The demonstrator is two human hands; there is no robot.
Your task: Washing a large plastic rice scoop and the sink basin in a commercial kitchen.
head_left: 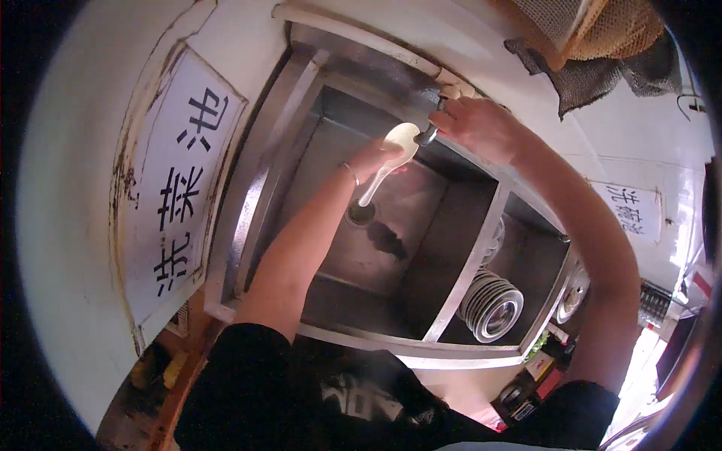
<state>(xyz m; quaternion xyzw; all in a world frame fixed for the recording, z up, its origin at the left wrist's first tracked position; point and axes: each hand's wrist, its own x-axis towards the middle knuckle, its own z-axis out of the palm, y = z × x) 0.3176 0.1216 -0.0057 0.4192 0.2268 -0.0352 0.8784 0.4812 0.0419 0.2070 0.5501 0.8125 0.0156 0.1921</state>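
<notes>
My left hand (379, 159) holds a pale rice paddle (401, 137) by its broad end, its handle pointing down over the drain (361, 212) of a stainless steel sink (361, 253). Right at the paddle's broad end is the spout of a metal faucet (427, 135). My right hand (465, 121) has its fingers around the upper part of that faucet, at the back edge of the sink. Whether water is flowing cannot be told.
A second basin on the right holds a stack of plates (492, 307) and clear bowls (494, 242). A metal divider (471, 265) stands between the basins. Mesh cloths (592, 73) hang at the upper right. A sign with writing (186, 175) is on the left wall.
</notes>
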